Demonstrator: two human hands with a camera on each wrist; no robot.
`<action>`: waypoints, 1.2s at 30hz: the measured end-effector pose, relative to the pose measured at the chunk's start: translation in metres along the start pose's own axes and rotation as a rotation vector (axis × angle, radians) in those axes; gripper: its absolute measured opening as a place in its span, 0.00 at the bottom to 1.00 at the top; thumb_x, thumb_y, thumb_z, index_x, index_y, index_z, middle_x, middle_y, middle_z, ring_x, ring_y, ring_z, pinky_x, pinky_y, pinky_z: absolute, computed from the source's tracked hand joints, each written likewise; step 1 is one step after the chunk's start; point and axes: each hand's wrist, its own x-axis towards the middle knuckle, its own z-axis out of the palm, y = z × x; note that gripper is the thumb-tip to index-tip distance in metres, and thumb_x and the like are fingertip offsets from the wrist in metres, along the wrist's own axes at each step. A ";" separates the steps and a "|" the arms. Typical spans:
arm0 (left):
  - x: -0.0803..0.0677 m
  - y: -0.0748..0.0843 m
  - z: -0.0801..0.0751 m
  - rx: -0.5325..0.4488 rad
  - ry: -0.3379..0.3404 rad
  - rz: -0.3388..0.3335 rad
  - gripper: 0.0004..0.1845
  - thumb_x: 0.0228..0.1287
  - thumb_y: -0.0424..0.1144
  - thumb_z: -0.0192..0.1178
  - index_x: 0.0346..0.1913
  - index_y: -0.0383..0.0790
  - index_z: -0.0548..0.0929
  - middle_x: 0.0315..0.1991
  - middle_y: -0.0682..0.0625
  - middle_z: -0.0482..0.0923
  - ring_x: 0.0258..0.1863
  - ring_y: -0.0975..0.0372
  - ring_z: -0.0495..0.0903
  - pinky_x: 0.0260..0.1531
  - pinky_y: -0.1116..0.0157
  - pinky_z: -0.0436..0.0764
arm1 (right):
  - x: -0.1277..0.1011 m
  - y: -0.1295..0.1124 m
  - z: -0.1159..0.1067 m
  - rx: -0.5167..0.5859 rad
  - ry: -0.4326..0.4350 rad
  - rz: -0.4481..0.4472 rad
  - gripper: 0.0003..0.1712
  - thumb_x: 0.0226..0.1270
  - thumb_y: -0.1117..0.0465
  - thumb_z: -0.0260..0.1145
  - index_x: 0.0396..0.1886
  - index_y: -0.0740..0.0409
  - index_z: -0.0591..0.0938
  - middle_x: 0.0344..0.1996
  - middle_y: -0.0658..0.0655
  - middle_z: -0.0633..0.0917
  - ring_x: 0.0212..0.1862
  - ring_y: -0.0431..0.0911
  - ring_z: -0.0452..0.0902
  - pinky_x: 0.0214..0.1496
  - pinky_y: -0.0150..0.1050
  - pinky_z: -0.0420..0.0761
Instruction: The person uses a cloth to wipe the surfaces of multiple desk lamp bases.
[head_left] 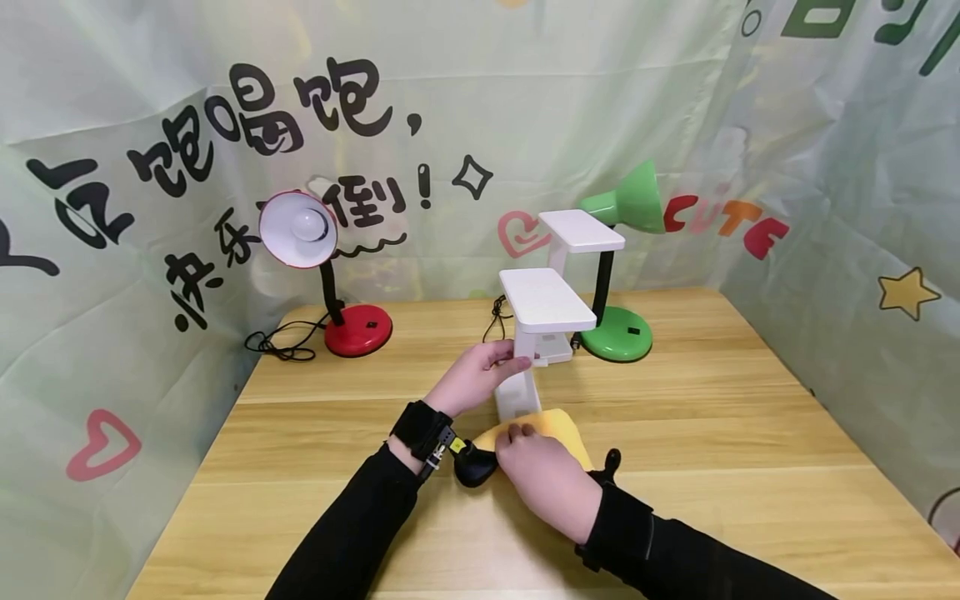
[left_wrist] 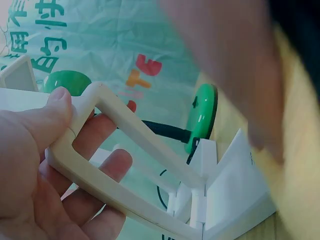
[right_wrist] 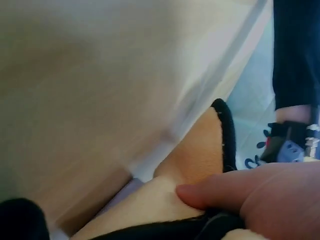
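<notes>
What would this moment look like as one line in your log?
left hand grips white lamp upright | right hand presses yellow cloth at lamp base | red lamp, green lamp behind

We see a yellow cloth (head_left: 564, 431) edged in black against the white lamp (head_left: 542, 321). Behind that lamp stand a green lamp (head_left: 624, 250) and, leftward, a red one (head_left: 318, 267). The table (head_left: 712, 433) is pale wood.
</notes>
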 end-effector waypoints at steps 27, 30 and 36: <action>-0.001 0.002 0.000 0.012 0.001 0.006 0.14 0.75 0.55 0.56 0.54 0.58 0.85 0.50 0.60 0.85 0.50 0.66 0.82 0.53 0.62 0.80 | 0.057 0.038 0.048 -0.084 0.080 -0.039 0.03 0.64 0.66 0.70 0.36 0.60 0.84 0.29 0.55 0.85 0.34 0.47 0.82 0.32 0.37 0.83; -0.001 0.002 0.000 0.006 -0.003 0.000 0.16 0.75 0.55 0.55 0.57 0.59 0.84 0.54 0.60 0.85 0.54 0.67 0.82 0.57 0.61 0.79 | 0.044 0.029 0.035 -0.012 0.011 -0.031 0.04 0.62 0.68 0.70 0.36 0.60 0.84 0.28 0.55 0.85 0.32 0.48 0.81 0.28 0.38 0.82; 0.000 0.001 -0.001 0.002 0.001 0.017 0.17 0.75 0.56 0.55 0.59 0.58 0.84 0.57 0.58 0.85 0.59 0.64 0.81 0.60 0.58 0.79 | 0.012 0.011 0.013 0.050 -0.028 0.002 0.03 0.65 0.69 0.68 0.37 0.62 0.83 0.31 0.57 0.84 0.33 0.48 0.80 0.21 0.37 0.80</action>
